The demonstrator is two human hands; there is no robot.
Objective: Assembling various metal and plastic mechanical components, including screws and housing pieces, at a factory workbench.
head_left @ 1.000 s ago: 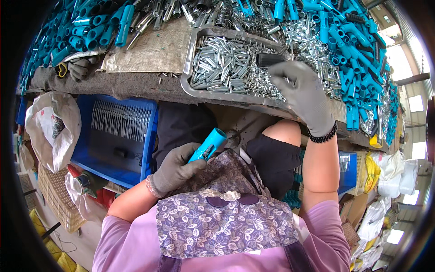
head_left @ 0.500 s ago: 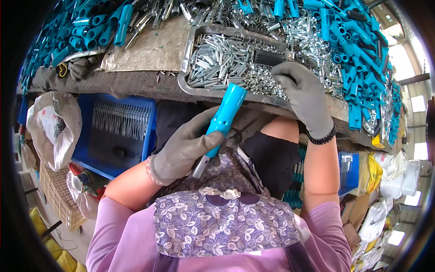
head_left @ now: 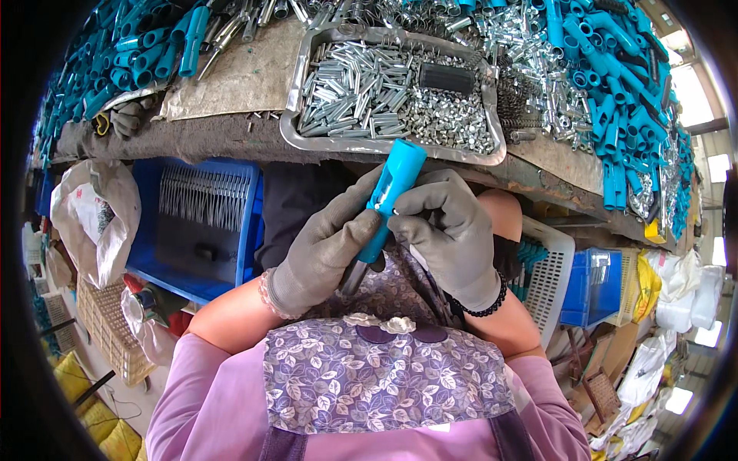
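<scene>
Nearest, the grey-gloved left hand (head_left: 327,250) is closed around a turquoise plastic tube handle (head_left: 390,192), held tilted above the lap. The gloved right hand (head_left: 446,230) curls against its side, fingers pinched. Beyond, a dented metal tray (head_left: 296,134) of small silver parts sits on the worktop (head_left: 192,138).

Worn workbench (head_left: 192,138) w/ metal tray (head_left: 296,138) of small steel parts, blue tubes (head_left: 615,115) piled both sides.

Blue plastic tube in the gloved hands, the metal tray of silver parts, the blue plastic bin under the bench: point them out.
Blue plastic tube (head_left: 393,182), head view, upper barrel.
Metal tray of silver parts (head_left: 292,140), head view, near-left rim.
Blue plastic bin (head_left: 249,223), head view, right wall.
</scene>
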